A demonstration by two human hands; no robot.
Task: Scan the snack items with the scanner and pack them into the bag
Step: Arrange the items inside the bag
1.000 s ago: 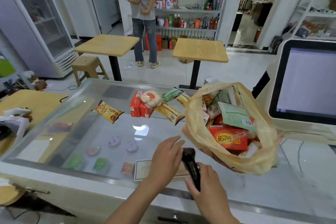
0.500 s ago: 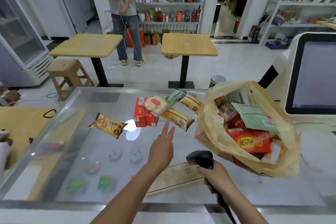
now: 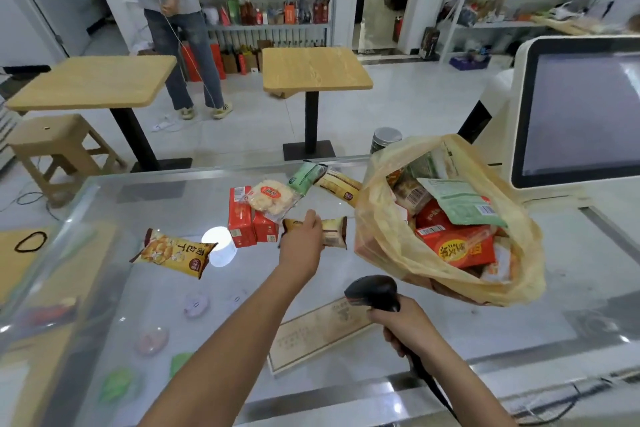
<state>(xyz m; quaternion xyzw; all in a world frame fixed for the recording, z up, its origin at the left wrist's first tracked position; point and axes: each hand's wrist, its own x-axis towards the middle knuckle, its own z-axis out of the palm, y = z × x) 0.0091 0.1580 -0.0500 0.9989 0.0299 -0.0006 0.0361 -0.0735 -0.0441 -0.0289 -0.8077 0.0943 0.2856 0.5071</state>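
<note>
The left hand (image 3: 300, 240) gripped a small brown and cream snack packet (image 3: 334, 232) on the clear glass counter (image 3: 166, 308). The right hand (image 3: 406, 326) held the black plastic scanner (image 3: 372, 290) just beside the thin yellow plastic bag (image 3: 391, 253) full of snacks.

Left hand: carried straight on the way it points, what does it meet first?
The tan snack packet: the left hand curls over it. Past that, probably the long yellow packet; depth unclear.

Counter top (image 3: 145, 198) glossy clear glass, reflective. Bag (image 3: 391, 246) thin translucent yellowish plastic, crinkled. Scanner (image 3: 372, 291) black plastic, slight sheen. Snack packets (image 3: 173, 251) shiny printed foil. Café tables (image 3: 311, 69) matt light wood grain.
</note>
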